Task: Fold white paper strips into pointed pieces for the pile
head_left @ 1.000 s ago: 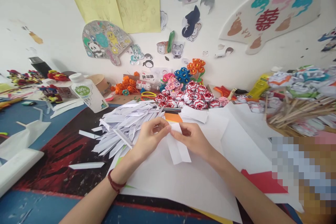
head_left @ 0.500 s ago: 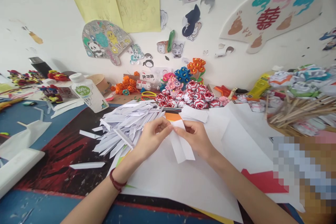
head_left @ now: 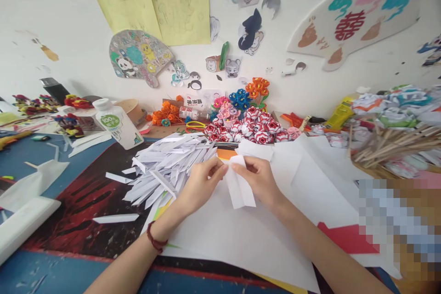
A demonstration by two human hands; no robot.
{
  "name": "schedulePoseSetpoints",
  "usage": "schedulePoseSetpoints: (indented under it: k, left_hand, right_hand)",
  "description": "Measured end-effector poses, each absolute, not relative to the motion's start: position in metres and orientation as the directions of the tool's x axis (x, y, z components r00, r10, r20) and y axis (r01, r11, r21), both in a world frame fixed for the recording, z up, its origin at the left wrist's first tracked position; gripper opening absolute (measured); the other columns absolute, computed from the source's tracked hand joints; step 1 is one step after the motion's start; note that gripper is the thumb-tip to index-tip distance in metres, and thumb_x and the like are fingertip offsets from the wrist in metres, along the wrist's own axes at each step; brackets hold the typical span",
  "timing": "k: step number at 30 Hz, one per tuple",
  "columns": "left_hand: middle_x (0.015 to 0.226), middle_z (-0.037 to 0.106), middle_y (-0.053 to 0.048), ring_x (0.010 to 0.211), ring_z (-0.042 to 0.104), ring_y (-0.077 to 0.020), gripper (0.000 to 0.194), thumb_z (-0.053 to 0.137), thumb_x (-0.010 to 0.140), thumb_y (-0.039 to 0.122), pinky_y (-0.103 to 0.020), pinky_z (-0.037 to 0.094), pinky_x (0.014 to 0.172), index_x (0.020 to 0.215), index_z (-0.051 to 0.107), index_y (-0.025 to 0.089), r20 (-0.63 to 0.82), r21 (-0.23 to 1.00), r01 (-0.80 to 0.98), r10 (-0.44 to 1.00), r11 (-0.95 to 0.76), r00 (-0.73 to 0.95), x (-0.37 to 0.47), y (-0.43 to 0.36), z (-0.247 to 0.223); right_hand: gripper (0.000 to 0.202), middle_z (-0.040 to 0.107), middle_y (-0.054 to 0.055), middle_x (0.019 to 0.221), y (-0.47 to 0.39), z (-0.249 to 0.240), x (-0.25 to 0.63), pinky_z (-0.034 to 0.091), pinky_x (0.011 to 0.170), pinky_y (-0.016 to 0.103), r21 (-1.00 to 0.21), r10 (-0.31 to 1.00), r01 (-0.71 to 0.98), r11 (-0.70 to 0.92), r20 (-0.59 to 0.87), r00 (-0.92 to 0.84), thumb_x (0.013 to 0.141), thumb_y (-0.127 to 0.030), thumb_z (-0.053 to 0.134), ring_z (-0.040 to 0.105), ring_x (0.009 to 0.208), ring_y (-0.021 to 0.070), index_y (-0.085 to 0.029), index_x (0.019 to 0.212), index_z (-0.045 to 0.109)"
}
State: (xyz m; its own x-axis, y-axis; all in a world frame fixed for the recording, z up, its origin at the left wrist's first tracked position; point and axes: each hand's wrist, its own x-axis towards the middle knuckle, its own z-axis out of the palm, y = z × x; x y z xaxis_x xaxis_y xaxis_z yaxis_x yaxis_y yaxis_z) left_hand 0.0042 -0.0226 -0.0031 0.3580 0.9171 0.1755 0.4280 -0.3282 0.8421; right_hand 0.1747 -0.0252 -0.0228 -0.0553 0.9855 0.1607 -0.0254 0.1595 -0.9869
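Over a large white sheet (head_left: 248, 239), near its far edge, the two hands meet at a narrow folded strip of white paper (head_left: 241, 190). The right hand (head_left: 262, 181) grips its upper part between thumb and fingers, the thumb flat on the near face. The left hand (head_left: 201, 183) has thumb and forefinger drawn together at the strip's upper left edge; whether they pinch the paper, I cannot tell. Below the grip the strip hangs free, a crease running down its length.

On the white bottle (head_left: 120, 124) a green patch reads "100%", with smaller characters too blurred to read. The larger fan (head_left: 358, 23) bears a red double-happiness character. Behind the table, a card (head_left: 195, 99) carries bold black Chinese characters.

The big sheet lies on a black and red mat (head_left: 86, 202) over a blue, paint-flecked table (head_left: 65, 280). Just left of the hands is a heap of folded white strips (head_left: 168, 165); beyond, red-and-white flowers (head_left: 253, 126) sit bunched. Two yellow sheets (head_left: 179, 4), cartoon cutouts (head_left: 233, 67) and a smaller fan (head_left: 141, 57) are on the white wall (head_left: 275, 62).
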Motion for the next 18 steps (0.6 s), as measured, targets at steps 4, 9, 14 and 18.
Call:
schedulePoseSetpoints:
  k: [4,9,14,18]
  left_hand:
    - [0.067,0.055,0.001,0.063,0.051,-0.0108,0.025,0.045,0.091,0.029,-0.022,0.038,0.060,0.072,0.054,0.017,0.193,0.827,0.427,0.897,-0.366,0.397,0.006,-0.025,-0.002]
    - [0.078,0.062,-0.001,0.070,0.055,-0.0119,0.025,0.042,0.093,0.031,-0.023,0.041,0.065,0.078,0.058,0.017,0.227,0.804,0.464,0.913,-0.372,0.338,0.004,-0.019,-0.009]
    - [0.075,0.061,-0.001,0.067,0.054,-0.0116,0.022,0.046,0.091,0.032,-0.022,0.041,0.063,0.082,0.059,0.016,0.307,0.765,0.478,0.897,-0.432,0.319,0.011,-0.007,-0.018]
    - [0.067,0.059,0.000,0.061,0.051,-0.0108,0.020,0.049,0.090,0.026,-0.022,0.039,0.059,0.075,0.059,0.015,0.379,0.668,0.550,0.865,-0.501,0.328,0.021,-0.004,-0.002]
  right_hand:
    - [0.025,0.063,0.002,0.071,-0.014,-0.022,0.188,0.041,0.054,0.024,-0.988,0.984,-0.047,0.147,0.141,0.109,0.075,-0.038,0.066,0.055,0.063,0.0153,-0.013,0.078,0.067]
    - [0.027,0.061,0.002,0.067,-0.010,-0.028,0.187,0.041,0.055,0.025,-0.985,0.985,0.022,0.172,0.172,0.025,0.075,-0.040,0.064,0.055,0.062,0.0156,-0.013,0.073,0.066]
    - [0.030,0.063,0.003,0.066,-0.015,-0.028,0.178,0.041,0.054,0.025,-0.974,0.976,0.067,0.217,0.215,-0.029,0.074,-0.042,0.064,0.055,0.062,0.0167,-0.012,0.074,0.068]
    - [0.031,0.062,0.003,0.063,-0.014,-0.020,0.180,0.041,0.051,0.024,-0.972,0.974,0.091,0.219,0.223,0.043,0.070,-0.044,0.066,0.055,0.060,0.0170,-0.012,0.070,0.068]
